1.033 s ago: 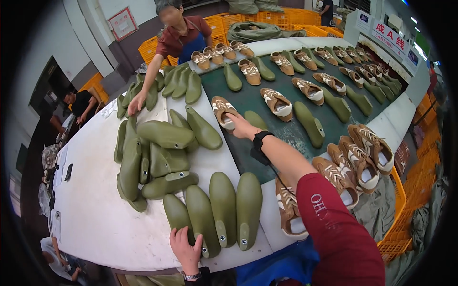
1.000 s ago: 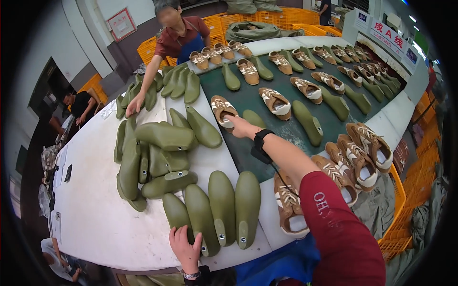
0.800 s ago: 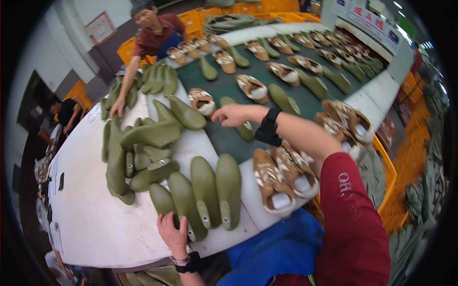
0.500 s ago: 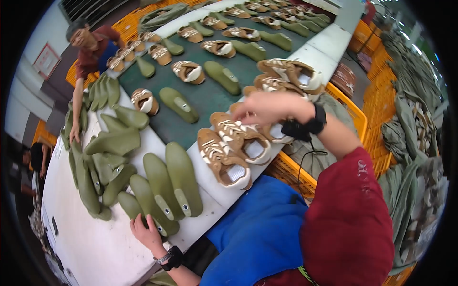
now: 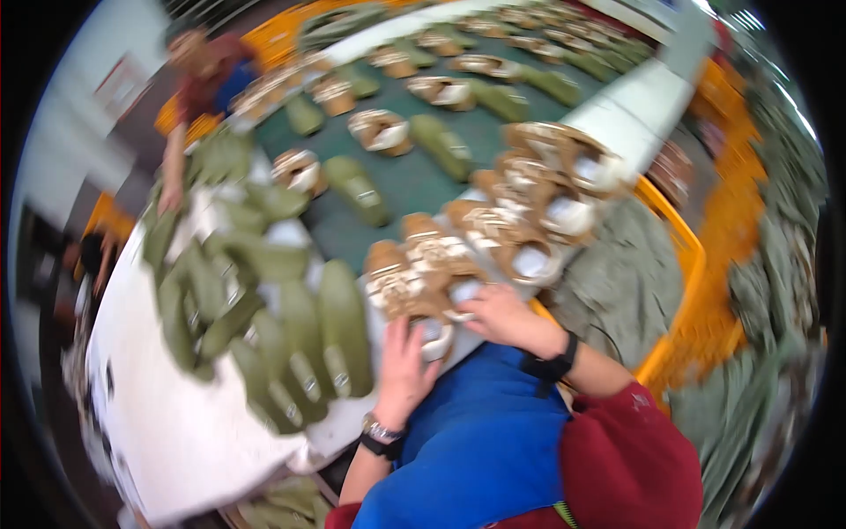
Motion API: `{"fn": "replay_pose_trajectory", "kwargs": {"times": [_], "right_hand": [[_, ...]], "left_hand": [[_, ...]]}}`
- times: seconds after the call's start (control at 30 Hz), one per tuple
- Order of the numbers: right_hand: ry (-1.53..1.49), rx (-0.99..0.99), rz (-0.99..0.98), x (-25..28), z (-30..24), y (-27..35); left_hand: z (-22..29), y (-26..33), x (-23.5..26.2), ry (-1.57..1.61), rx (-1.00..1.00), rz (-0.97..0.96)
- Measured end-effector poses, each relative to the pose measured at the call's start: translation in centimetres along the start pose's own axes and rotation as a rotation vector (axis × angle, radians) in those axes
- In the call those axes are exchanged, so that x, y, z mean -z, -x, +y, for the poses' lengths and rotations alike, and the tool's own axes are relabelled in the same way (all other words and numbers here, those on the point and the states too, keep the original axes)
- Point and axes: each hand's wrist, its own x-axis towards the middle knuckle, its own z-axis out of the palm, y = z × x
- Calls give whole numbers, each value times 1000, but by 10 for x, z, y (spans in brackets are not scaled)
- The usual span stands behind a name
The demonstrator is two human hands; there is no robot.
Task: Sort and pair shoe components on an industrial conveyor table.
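Note:
Nearest to me on the white ledge is a brown-and-white lace-up sneaker [image 5: 393, 280], its heel toward me. My left hand [image 5: 405, 370] touches the side of its heel, fingers stretched out and thumb apart. Beside it, at the heel of the second sneaker [image 5: 438, 249], is my right hand [image 5: 504, 316], fingers bent toward the gap between the two shoes; blur hides whether they grip. More sneakers of the same kind [image 5: 507, 234] continue the row to the right. Left of my left hand lie green shoe lasts [image 5: 345, 326], side by side on the white table.
A green conveyor belt [image 5: 330, 225] carries sneakers and lasts in rows. More lasts [image 5: 207, 282] are heaped on the white table [image 5: 163, 423]. Across it, a co-worker [image 5: 207, 75] reaches toward the heap. Yellow crates [image 5: 683, 256] with grey-green cloth stand at the right.
My left hand has left the green lasts and moved right to the nearest sneaker. My right hand has come down and back toward me from above the row. The view has shifted.

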Motion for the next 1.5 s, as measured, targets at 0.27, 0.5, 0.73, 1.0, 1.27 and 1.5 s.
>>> {"fn": "replay_pose_trajectory", "kwargs": {"times": [0.27, 0.5, 0.73, 1.0, 1.27, 1.5], "right_hand": [[35, 100, 188, 29, -27, -5], [-262, 319, 217, 8, -67, -29], [-71, 447, 72, -25, -81, -35], [-140, 395, 233, -46, -79, -39], [-189, 320, 325, -60, -71, -39], [-138, 311, 356, -64, -73, -46]], "left_hand": [[-3, 30, 96, -16, 148, 57], [-78, 74, 156, -523, 457, 225], [-196, 159, 164, -227, 803, 453], [-283, 165, 230, -171, 897, 381], [-330, 122, 240, -376, 1154, 29], [-358, 114, 243, -392, 1258, 70]]}}
